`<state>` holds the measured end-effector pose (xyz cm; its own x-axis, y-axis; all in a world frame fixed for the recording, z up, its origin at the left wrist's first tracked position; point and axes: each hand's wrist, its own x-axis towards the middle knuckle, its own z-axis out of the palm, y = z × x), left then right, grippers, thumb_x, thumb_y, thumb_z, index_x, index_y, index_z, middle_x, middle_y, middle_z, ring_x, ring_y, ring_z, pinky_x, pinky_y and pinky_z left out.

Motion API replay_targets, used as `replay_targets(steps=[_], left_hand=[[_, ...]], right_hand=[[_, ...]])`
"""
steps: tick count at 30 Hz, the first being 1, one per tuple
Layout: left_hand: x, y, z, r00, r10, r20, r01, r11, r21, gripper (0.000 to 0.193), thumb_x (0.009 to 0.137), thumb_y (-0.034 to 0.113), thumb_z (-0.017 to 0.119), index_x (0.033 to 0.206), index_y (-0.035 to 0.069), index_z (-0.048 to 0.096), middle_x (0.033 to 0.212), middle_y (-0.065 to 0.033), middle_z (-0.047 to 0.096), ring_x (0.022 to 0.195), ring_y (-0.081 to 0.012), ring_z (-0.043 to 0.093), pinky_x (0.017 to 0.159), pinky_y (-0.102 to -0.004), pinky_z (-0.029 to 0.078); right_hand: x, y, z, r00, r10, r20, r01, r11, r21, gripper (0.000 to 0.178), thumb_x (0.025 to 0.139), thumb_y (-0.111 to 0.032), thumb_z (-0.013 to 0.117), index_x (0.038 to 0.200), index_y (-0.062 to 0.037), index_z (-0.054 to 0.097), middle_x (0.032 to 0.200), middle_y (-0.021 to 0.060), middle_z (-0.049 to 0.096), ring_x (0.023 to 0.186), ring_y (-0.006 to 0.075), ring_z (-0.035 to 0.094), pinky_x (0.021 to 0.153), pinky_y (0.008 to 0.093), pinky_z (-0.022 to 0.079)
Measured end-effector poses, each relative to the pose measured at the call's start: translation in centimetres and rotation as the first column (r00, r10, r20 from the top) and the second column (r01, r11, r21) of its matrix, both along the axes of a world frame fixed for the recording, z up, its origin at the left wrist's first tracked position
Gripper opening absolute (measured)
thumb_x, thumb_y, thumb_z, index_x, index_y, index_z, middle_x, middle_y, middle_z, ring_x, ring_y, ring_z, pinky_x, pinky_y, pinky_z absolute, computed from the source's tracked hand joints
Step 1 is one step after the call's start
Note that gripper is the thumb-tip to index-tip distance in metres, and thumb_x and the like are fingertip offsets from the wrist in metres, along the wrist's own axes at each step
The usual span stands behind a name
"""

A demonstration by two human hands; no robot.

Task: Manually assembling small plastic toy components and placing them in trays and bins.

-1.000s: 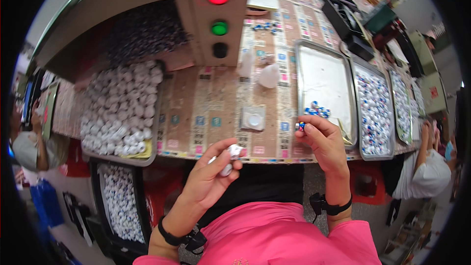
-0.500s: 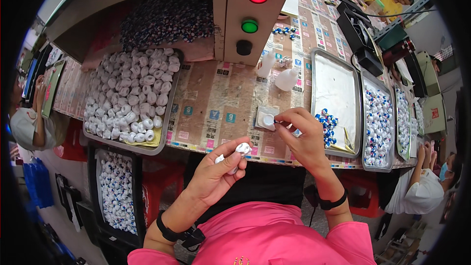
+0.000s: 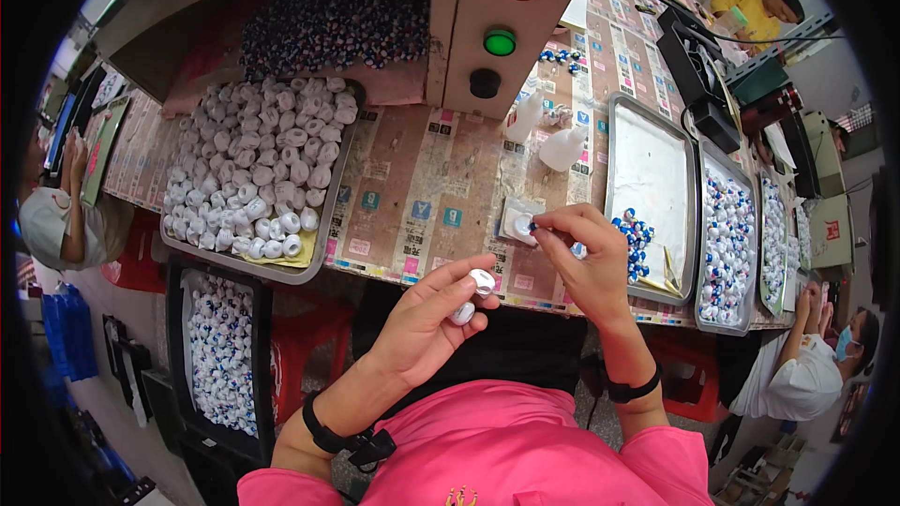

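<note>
My left hand (image 3: 420, 323) pinches a small white hollow plastic piece (image 3: 483, 282) between thumb and forefinger. A second white piece (image 3: 463, 314) rests against its lower fingers. Over the table's near edge, my right hand (image 3: 592, 258) is closed in a pinch on a small dark blue piece (image 3: 533, 226), partly hidden by the fingertips. Just beside those fingertips sits a little round white dish (image 3: 520, 227) on a square pad. Something blue and white (image 3: 578, 250) shows by the curled fingers of the right hand; I cannot tell whether it is held.
A metal tray (image 3: 330, 211) heaped with white pieces lies left. On the right, another tray (image 3: 611, 155) carries blue-and-white pieces; further trays follow. Two white squeeze bottles (image 3: 562, 149) stand behind the dish. A machine housing (image 3: 506, 14) with red and green lights overhangs the table. Co-workers sit both sides.
The whole view has shifted slightly. In my left hand the white pieces have turned, and the fingers have opened out a little. My right hand still pinches beside the dish.
</note>
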<state>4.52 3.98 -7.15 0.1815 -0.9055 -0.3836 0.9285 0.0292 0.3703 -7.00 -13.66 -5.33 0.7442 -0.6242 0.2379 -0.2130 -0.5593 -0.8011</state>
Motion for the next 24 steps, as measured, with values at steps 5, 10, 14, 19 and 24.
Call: replay_targets(steps=[5,10,14,19,24], left_hand=[[-0.6,-0.4,-0.8,0.999,-0.031,0.009,0.031,0.999,-0.010,0.031,0.093,0.012,0.057,0.122,0.004,0.053,0.099,-0.0026,0.059,0.092,-0.0110,0.057,0.070,-0.0224,0.048],[-1.3,-0.8,-0.9,0.999,-0.033,0.010,0.033,0.999,-0.017,0.029,0.091,0.009,0.060,0.118,0.004,0.055,0.100,-0.0035,0.059,0.092,-0.0117,0.058,0.070,-0.0225,0.049],[-1.5,-1.2,-0.3,0.999,-0.035,0.031,0.035,0.999,-0.009,0.029,0.089,0.008,0.062,0.118,0.005,0.055,0.101,-0.0050,0.060,0.091,-0.0134,0.059,0.070,-0.0242,0.049],[-1.9,-1.2,-0.7,0.998,-0.034,0.047,0.033,0.999,0.017,0.030,0.087,0.006,0.063,0.116,0.006,0.056,0.100,-0.0060,0.061,0.090,-0.0147,0.060,0.070,-0.0257,0.049],[-2.2,-0.8,-1.1,0.993,-0.015,0.120,0.016,1.000,-0.008,0.028,0.085,0.005,0.066,0.112,0.004,0.061,0.099,-0.0085,0.063,0.087,-0.0164,0.061,0.067,-0.0257,0.049]], right_hand=[[-1.9,2.2,1.7,0.995,0.067,0.079,-0.083,0.972,0.221,0.015,0.079,-0.001,0.069,0.094,-0.0002,0.069,0.089,0.0074,0.063,0.073,0.0110,0.059,0.064,0.0235,0.048],[-2.9,3.3,1.3,0.984,0.088,0.154,-0.133,0.941,0.310,0.017,0.081,0.000,0.068,0.098,-0.0006,0.069,0.095,0.0077,0.062,0.079,0.0113,0.060,0.067,0.0230,0.048],[-3.1,3.6,0.9,0.981,0.066,0.185,-0.138,0.901,0.411,0.017,0.082,-0.001,0.068,0.098,-0.0013,0.069,0.095,0.0080,0.063,0.080,0.0117,0.061,0.069,0.0229,0.049],[-3.7,3.3,0.6,0.981,0.097,0.169,-0.161,0.892,0.422,0.016,0.081,-0.002,0.069,0.097,-0.0026,0.070,0.093,0.0080,0.064,0.081,0.0118,0.061,0.069,0.0229,0.050],[-3.9,3.6,0.0,0.969,0.119,0.215,-0.198,0.895,0.400,0.016,0.079,0.000,0.070,0.095,-0.0034,0.070,0.092,0.0085,0.064,0.079,0.0128,0.061,0.067,0.0227,0.048]])
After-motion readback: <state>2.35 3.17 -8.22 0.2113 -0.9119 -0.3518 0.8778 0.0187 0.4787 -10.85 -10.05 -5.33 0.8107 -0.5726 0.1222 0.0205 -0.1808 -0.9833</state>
